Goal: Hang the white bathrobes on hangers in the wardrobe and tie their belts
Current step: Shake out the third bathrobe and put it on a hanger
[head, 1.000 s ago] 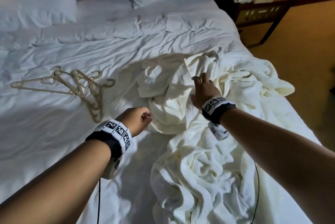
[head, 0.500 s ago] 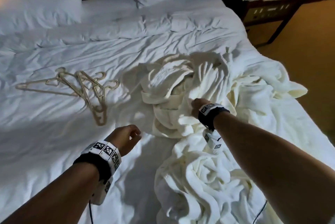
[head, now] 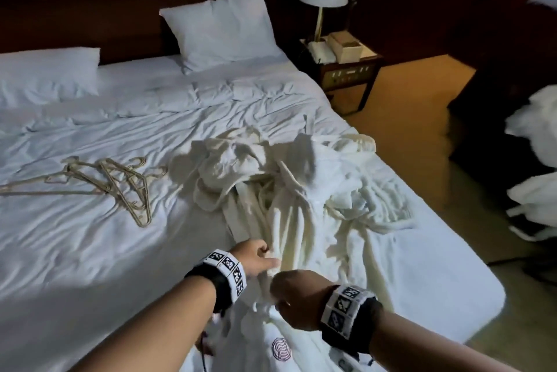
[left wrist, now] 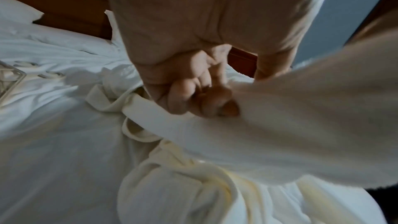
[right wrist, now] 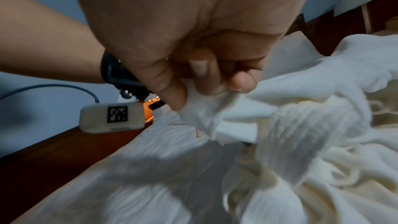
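Left grip (head: 256, 260): clamped on bathrobe (head: 304, 221) fabric.
Right grip (head: 294, 296): clenched on the same bathrobe.
Bathrobe: crumpled along the bed's (head: 90, 251) right edge.
Hangers (head: 120, 185): bed's left side.

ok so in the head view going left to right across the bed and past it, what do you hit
hangers → left hand → right hand, both gripping the bathrobe → bedside table → white bundles at the right edge
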`<state>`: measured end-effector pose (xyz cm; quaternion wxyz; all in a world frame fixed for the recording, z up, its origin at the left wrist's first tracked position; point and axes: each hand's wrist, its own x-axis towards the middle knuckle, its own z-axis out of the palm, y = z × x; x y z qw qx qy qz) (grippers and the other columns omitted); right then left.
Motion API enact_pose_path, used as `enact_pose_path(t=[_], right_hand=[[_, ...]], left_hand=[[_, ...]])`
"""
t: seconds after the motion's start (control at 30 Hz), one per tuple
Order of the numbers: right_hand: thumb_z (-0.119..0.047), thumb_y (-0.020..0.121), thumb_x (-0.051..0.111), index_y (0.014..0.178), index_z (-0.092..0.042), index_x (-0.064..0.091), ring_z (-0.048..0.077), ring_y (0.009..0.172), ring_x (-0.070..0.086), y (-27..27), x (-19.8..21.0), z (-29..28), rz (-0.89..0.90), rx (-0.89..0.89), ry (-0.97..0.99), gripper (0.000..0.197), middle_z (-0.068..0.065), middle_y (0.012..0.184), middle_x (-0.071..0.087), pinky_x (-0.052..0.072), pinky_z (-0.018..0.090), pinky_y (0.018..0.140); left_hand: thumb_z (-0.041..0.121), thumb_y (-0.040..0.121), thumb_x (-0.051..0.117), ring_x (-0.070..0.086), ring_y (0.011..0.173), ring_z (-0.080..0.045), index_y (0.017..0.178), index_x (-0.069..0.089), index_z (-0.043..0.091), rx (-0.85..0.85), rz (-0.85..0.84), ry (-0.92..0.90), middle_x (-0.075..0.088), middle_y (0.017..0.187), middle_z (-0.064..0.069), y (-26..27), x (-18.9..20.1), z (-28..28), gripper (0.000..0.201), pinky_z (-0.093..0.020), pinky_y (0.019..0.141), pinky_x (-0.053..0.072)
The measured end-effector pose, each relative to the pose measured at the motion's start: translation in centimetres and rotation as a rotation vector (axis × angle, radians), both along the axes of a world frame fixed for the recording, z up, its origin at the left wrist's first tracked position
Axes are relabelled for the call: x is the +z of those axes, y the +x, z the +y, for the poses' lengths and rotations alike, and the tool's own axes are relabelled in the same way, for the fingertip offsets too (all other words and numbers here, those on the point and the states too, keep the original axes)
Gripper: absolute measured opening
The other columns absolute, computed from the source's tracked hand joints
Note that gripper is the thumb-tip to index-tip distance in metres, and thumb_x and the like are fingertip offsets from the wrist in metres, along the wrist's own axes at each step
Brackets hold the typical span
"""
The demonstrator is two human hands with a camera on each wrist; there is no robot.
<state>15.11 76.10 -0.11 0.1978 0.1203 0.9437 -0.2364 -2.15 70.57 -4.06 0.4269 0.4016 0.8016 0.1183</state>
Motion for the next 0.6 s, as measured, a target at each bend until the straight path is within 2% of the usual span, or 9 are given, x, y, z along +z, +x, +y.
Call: enact_pose_path(t=[0.1,0.17,0.27,0.33,0.4,0.43,0.5,0.57,0.6], right_hand=[[-0.024,0.089,0.048,0.095,-0.010,0.059,0.034,0.096,0.060,2.9,1.1,-3.4,-0.036,0.037,-0.034,0.019,0.010,0.104,0.060,0.052,0.036,0.081],[-0.023,0.089,0.051,0.098,-0.011,0.061,0.035,0.096,0.060,4.1,1.7,-5.8,-0.063,0.101,-0.065,0.018,0.010,0.105,0.060,0.053,0.039,0.082],[-0.020,0.088,0.053,0.105,-0.021,0.065,0.031,0.100,0.061,4.3,2.5,-8.2,-0.133,0.108,-0.104,0.021,0.006,0.109,0.063,0.051,0.035,0.085],[-0.019,0.087,0.051,0.105,-0.028,0.066,0.026,0.103,0.062,4.0,3.0,-8.1,-0.082,-0.083,-0.072,0.025,0.000,0.113,0.064,0.050,0.030,0.085],[-0.020,0.084,0.053,0.110,-0.029,0.059,0.025,0.107,0.057,3.7,3.2,-7.2,0.079,-0.248,0.053,0.028,-0.003,0.120,0.054,0.049,0.032,0.082],[-0.021,0.082,0.057,0.119,-0.029,0.053,0.026,0.110,0.053,3.5,2.8,-6.8,0.118,-0.267,0.144,0.038,-0.002,0.126,0.046,0.049,0.034,0.081],[-0.020,0.077,0.064,0.141,-0.031,0.036,0.028,0.119,0.043,2.9,1.6,-7.1,0.042,-0.182,0.301,0.071,0.002,0.140,0.031,0.048,0.038,0.086],[-0.019,0.072,0.069,0.150,-0.036,0.019,0.030,0.132,0.029,2.4,0.3,-8.0,-0.032,-0.052,0.407,0.095,0.005,0.152,0.017,0.045,0.043,0.097],[-0.019,0.070,0.071,0.150,-0.038,0.017,0.030,0.137,0.023,2.1,-0.2,-8.3,-0.041,0.004,0.437,0.098,0.006,0.155,0.013,0.041,0.044,0.101]], left_hand=[[0.032,0.075,0.070,0.053,0.060,-0.018,0.074,0.057,0.014,-0.133,-0.019,0.005,0.051,0.063,0.001,2.2,2.4,-3.4,0.022,-0.023,0.055,0.037],[0.020,0.075,0.067,0.037,0.048,-0.012,0.060,0.045,0.014,-0.205,0.037,0.002,0.041,0.054,0.001,3.5,4.0,-5.9,0.027,-0.023,0.047,0.029],[0.019,0.074,0.066,0.032,0.044,-0.009,0.058,0.039,0.011,-0.319,0.111,-0.060,0.038,0.053,0.000,4.2,5.2,-9.7,0.032,-0.022,0.044,0.027],[0.024,0.076,0.070,0.042,0.049,-0.012,0.063,0.047,0.008,-0.369,0.147,-0.126,0.047,0.056,-0.002,3.9,5.8,-12.8,0.031,-0.020,0.047,0.033],[0.025,0.074,0.071,0.047,0.054,-0.015,0.066,0.051,0.007,-0.371,0.130,-0.144,0.052,0.059,-0.001,3.2,6.3,-16.0,0.028,-0.022,0.052,0.035],[0.024,0.073,0.069,0.044,0.051,-0.013,0.064,0.049,0.008,-0.374,0.112,-0.130,0.049,0.057,0.001,2.9,6.6,-17.4,0.027,-0.023,0.051,0.033],[0.025,0.068,0.066,0.040,0.049,-0.010,0.064,0.050,0.009,-0.347,0.077,-0.096,0.046,0.054,0.003,2.7,6.8,-20.0,0.023,-0.023,0.051,0.030],[0.033,0.060,0.064,0.041,0.054,-0.010,0.072,0.057,0.007,-0.276,-0.008,-0.047,0.050,0.057,0.005,3.1,7.2,-22.1,0.029,-0.025,0.054,0.031],[0.035,0.058,0.065,0.042,0.056,-0.009,0.074,0.060,0.007,-0.254,-0.056,-0.032,0.052,0.060,0.005,3.2,7.2,-22.9,0.032,-0.025,0.056,0.032]])
